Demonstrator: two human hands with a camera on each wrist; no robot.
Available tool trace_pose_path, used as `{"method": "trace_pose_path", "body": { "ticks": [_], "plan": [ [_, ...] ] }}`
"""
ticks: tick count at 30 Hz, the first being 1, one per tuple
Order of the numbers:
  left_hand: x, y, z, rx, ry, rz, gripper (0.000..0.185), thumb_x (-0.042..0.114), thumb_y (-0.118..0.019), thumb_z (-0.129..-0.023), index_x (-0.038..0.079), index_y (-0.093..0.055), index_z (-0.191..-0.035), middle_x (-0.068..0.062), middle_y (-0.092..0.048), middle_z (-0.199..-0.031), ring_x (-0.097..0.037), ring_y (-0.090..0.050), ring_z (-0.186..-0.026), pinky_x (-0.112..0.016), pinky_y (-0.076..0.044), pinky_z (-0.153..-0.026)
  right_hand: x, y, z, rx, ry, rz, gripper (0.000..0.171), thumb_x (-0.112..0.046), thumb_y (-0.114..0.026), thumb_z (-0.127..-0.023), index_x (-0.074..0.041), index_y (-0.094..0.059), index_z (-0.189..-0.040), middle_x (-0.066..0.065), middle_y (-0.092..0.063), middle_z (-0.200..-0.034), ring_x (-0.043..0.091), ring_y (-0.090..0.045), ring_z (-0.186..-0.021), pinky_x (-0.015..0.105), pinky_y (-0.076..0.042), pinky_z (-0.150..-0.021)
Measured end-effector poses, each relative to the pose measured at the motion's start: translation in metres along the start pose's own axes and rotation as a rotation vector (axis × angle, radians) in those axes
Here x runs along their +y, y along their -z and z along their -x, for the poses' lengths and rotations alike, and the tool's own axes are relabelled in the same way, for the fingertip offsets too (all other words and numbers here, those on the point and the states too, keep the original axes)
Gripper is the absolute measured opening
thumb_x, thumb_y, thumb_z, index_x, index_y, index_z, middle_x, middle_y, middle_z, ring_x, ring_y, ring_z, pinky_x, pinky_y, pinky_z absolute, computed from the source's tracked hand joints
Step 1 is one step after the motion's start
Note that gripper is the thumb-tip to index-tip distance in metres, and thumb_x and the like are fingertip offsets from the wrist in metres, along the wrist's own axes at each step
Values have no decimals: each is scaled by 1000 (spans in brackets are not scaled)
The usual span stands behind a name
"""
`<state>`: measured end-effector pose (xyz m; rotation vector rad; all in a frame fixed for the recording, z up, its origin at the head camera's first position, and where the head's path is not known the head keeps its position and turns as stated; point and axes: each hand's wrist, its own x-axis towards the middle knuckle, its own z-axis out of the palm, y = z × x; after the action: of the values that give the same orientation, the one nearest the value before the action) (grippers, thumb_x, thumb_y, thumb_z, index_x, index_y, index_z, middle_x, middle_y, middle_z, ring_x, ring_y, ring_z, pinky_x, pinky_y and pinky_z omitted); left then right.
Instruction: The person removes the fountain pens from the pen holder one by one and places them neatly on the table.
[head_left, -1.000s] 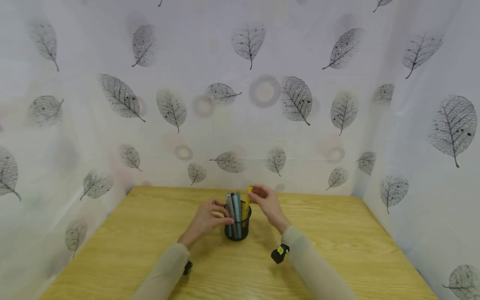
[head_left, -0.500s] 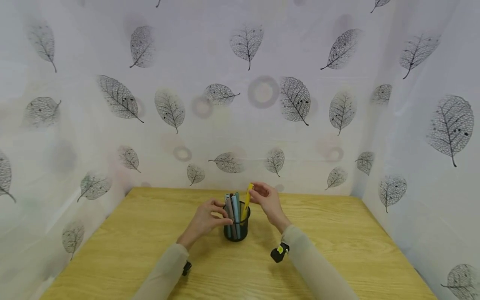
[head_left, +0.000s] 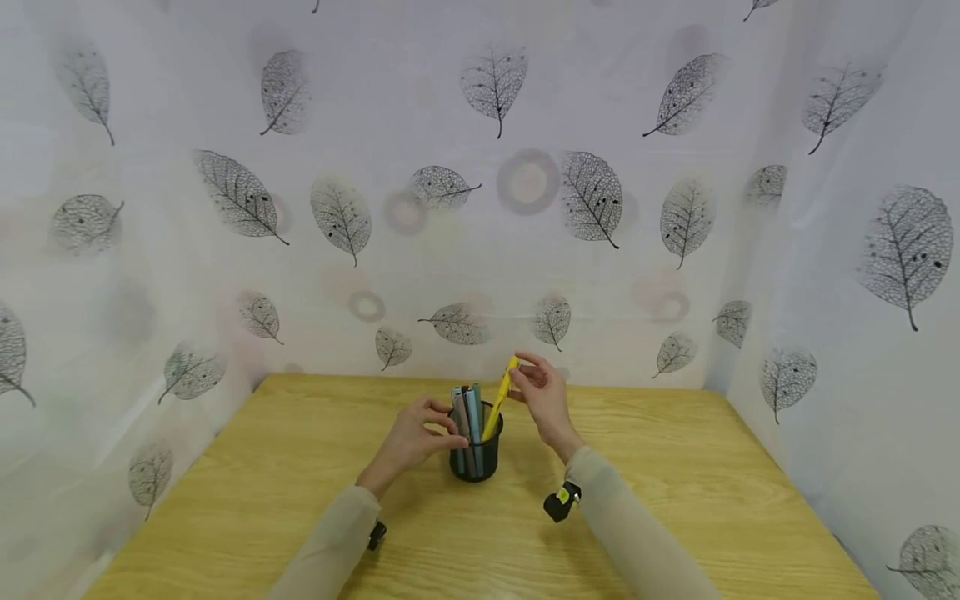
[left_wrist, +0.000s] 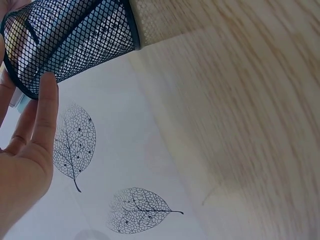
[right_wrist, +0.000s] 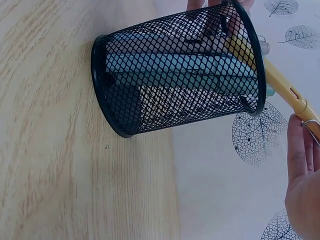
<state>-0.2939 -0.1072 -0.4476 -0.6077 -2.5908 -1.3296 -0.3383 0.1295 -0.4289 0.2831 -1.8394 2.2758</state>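
A black mesh pen holder [head_left: 491, 463] stands upright on the table. My left hand [head_left: 411, 437] holds it at the rim, thumb on the near side and fingers at the left and back; in the left wrist view, fingers [left_wrist: 46, 112] lie against the mesh. My right hand [head_left: 549, 404] pinches the upper end of a yellow pen [head_left: 502, 398] with a metal clip. The pen leans right, its lower end still inside the holder, as the right wrist view shows. Light blue pens [head_left: 472, 410] and a greyish pen [head_left: 460, 410] stand together in the holder's left part.
The wooden table [head_left: 660, 483] reaches back to a pale curtain [head_left: 450, 267] with leaf prints, which also hangs at both sides. A small black device [head_left: 561, 502] sits under the right sleeve [head_left: 630, 525].
My right hand has risen and shifted slightly right, drawing the yellow pen partway up and tilting it further right. The left hand and the pen holder have stayed in place.
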Motion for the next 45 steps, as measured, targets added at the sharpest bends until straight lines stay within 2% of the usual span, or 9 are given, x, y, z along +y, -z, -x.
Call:
{"method": "trace_pose_path", "body": {
  "ticks": [7, 14, 17, 22, 26, 33, 39, 45],
  "plan": [
    [1, 1, 1, -4, 3, 12, 18, 37, -85, -73, 23, -74, -75, 1, -62, -113, -26, -58, -112, -32, -50, -79, -1, 2, -2, 75, -9, -38, 31, -2, -62, -95, -4, -61, -126, -2, -68, -92, 10, -67, -81, 37, -60, -73],
    [2, 1, 1, -7, 5, 14, 19, 38, -85, -73, 23, -74, -76, 1, -62, -113, -26, -58, -111, -31, -50, -77, -2, 6, -4, 51, -38, -23, 32, -5, -62, -96, -5, -62, -127, -3, -69, -91, 17, -67, -84, 35, -60, -72],
    [1, 1, 1, -6, -3, 9, 19, 38, -85, -74, 23, -74, -77, 1, -62, -114, -26, -58, -111, -32, -50, -79, -2, 7, -5, 21, -55, 10, 32, -5, -61, -96, -4, -61, -128, 3, -69, -96, 18, -66, -86, 33, -59, -71],
    [-1, 0, 1, -9, 0, 12, 19, 38, -85, -73, 22, -75, -76, 0, -62, -113, -27, -58, -112, -35, -50, -81, 3, 10, -6, -43, -118, 64, 33, -7, -60, -97, -2, -60, -130, 21, -66, -112, 13, -65, -84, 34, -58, -72],
    [0, 0, 1, -8, 7, 22, 18, 37, -85, -73, 22, -75, -76, 0, -62, -114, -27, -57, -112, -34, -50, -80, 7, 13, -5, -66, -143, 111, 33, -8, -60, -98, -2, -59, -131, 26, -63, -118, 13, -65, -82, 37, -57, -75],
    [1, 0, 1, -4, 5, 35, 18, 36, -85, -74, 22, -75, -76, 0, -62, -113, -28, -57, -113, -33, -50, -79, 11, 20, -3, -76, -156, 210, 34, -11, -61, -98, -4, -60, -131, 25, -65, -118, 13, -65, -82, 36, -58, -74],
    [0, -1, 1, -2, 9, 33, 18, 35, -86, -73, 22, -75, -75, 0, -62, -114, -28, -57, -114, -34, -50, -79, 16, 26, -2, -95, -179, 232, 35, -10, -62, -97, -1, -60, -131, 26, -66, -115, 13, -64, -77, 33, -58, -71],
    [0, -1, 0, -8, 22, 24, 17, 36, -85, -74, 22, -75, -76, 0, -62, -114, -28, -56, -115, -36, -50, -81, 23, 32, 0, -125, -173, 269, 34, -9, -62, -96, -1, -61, -129, 16, -70, -105, 11, -62, -72, 33, -58, -69]
  ]
}}
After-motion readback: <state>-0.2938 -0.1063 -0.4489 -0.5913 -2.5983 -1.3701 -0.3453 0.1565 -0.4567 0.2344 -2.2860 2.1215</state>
